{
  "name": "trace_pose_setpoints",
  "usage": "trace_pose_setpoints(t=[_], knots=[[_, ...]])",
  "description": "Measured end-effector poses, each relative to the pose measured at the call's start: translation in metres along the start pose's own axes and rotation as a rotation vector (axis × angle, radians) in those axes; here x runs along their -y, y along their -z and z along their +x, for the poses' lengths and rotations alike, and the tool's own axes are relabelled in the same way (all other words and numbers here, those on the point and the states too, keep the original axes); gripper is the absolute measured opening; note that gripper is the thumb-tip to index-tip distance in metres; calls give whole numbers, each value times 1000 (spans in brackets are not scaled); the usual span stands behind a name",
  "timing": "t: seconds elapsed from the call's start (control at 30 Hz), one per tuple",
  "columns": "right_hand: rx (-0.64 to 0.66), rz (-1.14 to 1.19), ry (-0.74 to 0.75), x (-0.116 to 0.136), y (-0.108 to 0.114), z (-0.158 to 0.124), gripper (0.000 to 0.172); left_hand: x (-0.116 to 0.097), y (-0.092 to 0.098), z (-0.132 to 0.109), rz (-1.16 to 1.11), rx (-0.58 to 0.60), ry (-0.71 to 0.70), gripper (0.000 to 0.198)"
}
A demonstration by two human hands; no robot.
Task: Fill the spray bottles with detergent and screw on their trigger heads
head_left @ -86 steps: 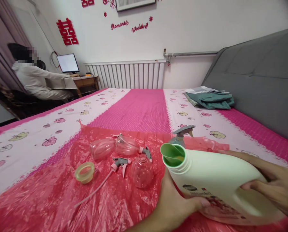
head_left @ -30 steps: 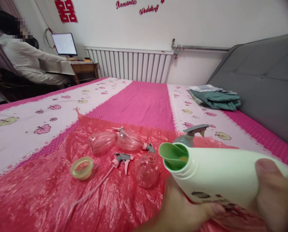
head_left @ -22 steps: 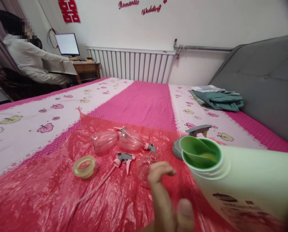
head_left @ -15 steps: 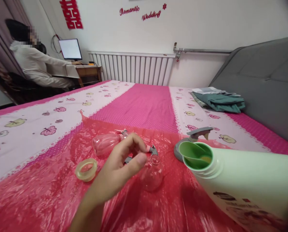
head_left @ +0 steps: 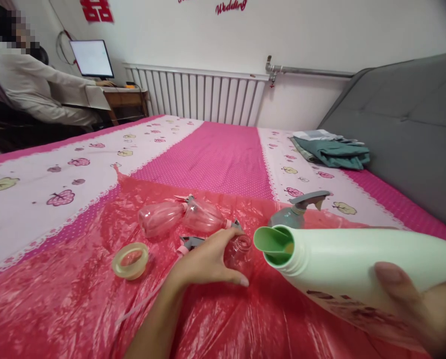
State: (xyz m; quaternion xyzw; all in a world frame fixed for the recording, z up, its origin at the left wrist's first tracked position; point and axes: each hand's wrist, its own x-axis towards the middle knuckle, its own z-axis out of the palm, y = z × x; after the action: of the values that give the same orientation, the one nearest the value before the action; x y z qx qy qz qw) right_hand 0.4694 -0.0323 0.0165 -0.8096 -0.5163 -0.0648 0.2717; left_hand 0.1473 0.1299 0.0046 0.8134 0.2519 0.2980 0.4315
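Observation:
My left hand (head_left: pixel 208 262) curves round a small clear bottle (head_left: pixel 240 257) that stands uncapped, its round mouth facing up. The thumb lies on the near side and the fingers behind; how firmly they press I cannot tell. From the right, my right hand (head_left: pixel 419 304) grips a large pale green bottle (head_left: pixel 357 254), tilted nearly level. Its green pouring spout (head_left: pixel 273 247) points left, just beside the clear bottle's mouth. No stream shows. By my left wrist lies a loose grey and pink spray head (head_left: pixel 189 243) with its thin tube (head_left: pixel 144 303).
Two clear pink spray bottles (head_left: pixel 161 218) lie on red plastic sheeting (head_left: pixel 76 299) over the bed. A yellowish ring-shaped cap (head_left: pixel 130 261) is at left. Another spray bottle (head_left: pixel 288 217) stands behind the large bottle. Folded cloth (head_left: pixel 331 149) lies farther back. A person (head_left: pixel 39 85) sits at a desk.
My left hand has moved down and right and come round the small clear bottle. The large bottle has shifted left and tipped closer to level, and my right hand has come into view.

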Motion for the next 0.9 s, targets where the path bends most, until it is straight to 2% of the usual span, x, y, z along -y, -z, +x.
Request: trace_pose_setpoints(t=[0.1, 0.2, 0.4, 0.57, 0.8, 0.9], knots=[[51, -26, -129, 21, 6, 3, 88, 5, 2, 1, 49, 111, 19, 74], [108, -90, -175, 33, 7, 4, 97, 9, 4, 3, 75, 219, 27, 76], [130, -202, -273, 34, 9, 3, 112, 17, 2, 7, 69, 264, -45, 73], [154, -258, -238, 23, 16, 6, 105, 20, 0, 7, 52, 278, -56, 74], [138, -358, -117, 12, 20, 7, 94, 21, -2, 7, 64, 273, -76, 73], [94, -382, -11, 6, 18, 7, 86, 21, -4, 7, 97, 267, -76, 74]])
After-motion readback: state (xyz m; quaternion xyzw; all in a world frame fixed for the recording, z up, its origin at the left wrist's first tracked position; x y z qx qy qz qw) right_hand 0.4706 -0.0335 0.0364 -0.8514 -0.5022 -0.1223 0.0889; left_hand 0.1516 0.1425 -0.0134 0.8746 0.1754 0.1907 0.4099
